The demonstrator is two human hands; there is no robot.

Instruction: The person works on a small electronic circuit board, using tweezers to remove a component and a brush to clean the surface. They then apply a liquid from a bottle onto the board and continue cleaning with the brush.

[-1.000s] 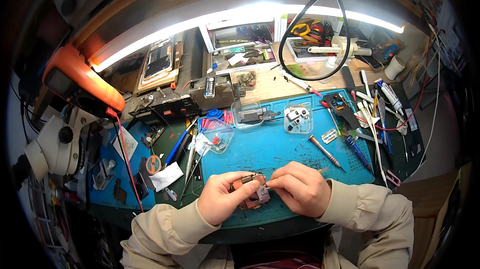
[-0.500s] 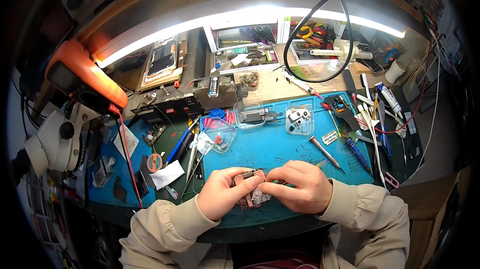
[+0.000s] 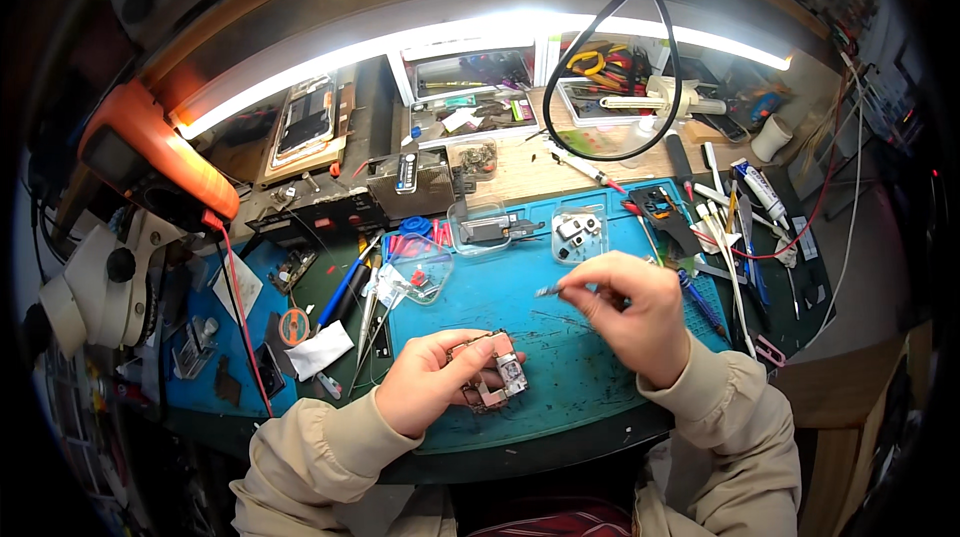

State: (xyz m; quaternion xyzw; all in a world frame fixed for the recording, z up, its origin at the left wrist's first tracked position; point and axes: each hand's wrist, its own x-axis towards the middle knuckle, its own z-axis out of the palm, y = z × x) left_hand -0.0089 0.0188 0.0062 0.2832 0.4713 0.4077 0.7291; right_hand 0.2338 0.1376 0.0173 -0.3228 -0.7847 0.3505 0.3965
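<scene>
Blue mat near the desk's front edge: left hand grips a small circuit assembly; right hand pinches a tiny metal part.

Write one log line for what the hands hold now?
left hand: holds small metal assembly | right hand: raised, pinching tiny part | surface: blue mat

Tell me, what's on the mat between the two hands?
In the head view, only bare blue mat lies between the left hand, holding a small metal-framed assembly, and the raised right hand, pinching a small dark part.
</scene>
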